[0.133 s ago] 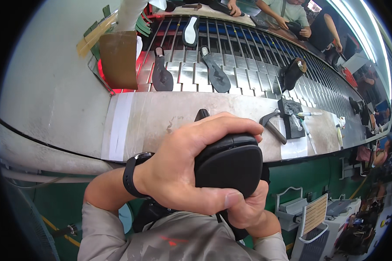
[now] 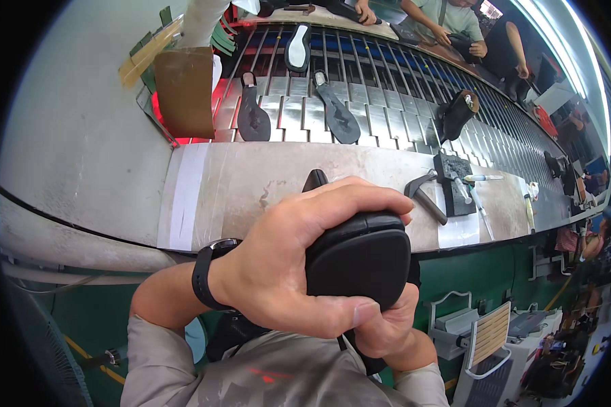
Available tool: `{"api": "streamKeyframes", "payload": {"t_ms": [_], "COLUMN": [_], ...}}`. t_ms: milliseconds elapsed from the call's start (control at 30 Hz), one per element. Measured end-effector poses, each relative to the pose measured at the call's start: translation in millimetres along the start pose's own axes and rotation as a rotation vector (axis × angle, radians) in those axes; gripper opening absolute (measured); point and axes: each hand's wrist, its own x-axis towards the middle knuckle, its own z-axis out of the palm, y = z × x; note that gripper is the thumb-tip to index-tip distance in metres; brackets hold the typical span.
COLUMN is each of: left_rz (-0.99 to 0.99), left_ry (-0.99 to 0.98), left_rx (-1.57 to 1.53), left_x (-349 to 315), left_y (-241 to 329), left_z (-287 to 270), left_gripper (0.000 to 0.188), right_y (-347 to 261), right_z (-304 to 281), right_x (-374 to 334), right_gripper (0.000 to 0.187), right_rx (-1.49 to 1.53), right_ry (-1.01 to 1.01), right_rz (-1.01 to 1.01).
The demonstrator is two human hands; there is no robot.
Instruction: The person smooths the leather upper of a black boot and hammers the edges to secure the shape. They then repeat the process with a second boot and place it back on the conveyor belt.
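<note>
Left hand (image 2: 271, 261) clamps a black shoe (image 2: 360, 268); right hand (image 2: 390, 324) grips its lower edge, apparently for steadiness. A hammer (image 2: 430, 205) lies beyond, rightward.

I wear a grey-beige shirt (image 2: 299, 356) with short, loose sleeves (image 2: 157, 353) that end near my elbows. A small red mark (image 2: 270, 377) sits on its front, near patches of darker grey. On my left wrist, just behind my bare left hand (image 2: 278, 264), is a watch (image 2: 201, 278) with a dark strap and a shiny rim. My right hand (image 2: 392, 329) is bare too.
</note>
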Motion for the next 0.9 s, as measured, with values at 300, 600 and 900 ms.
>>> {"api": "streamKeyframes", "payload": {"t_ms": [300,600,900], "left_rz": [0.016,0.032,-0.081], "left_ry": [0.003,0.02,0.045], "left_rx": [0.001,0.039,0.034], "left_x": [-1.3,-1.4,-4.6], "left_y": [-0.3,2.2,11.3], "left_z": [0.1,-0.3,0.3], "left_gripper": [0.085,0.077,0.056], "right_y": [4.1,4.8,7.0], "right_z": [1.4,7.4,10.9], "right_x": [-1.4,-1.4,-2.1], "right_gripper": [0.014,0.015,0.015], "right_rx": [0.015,0.04,0.043], "right_ry": [0.009,0.049,0.058], "right_rz": [-0.014,-0.004,0.02]}}
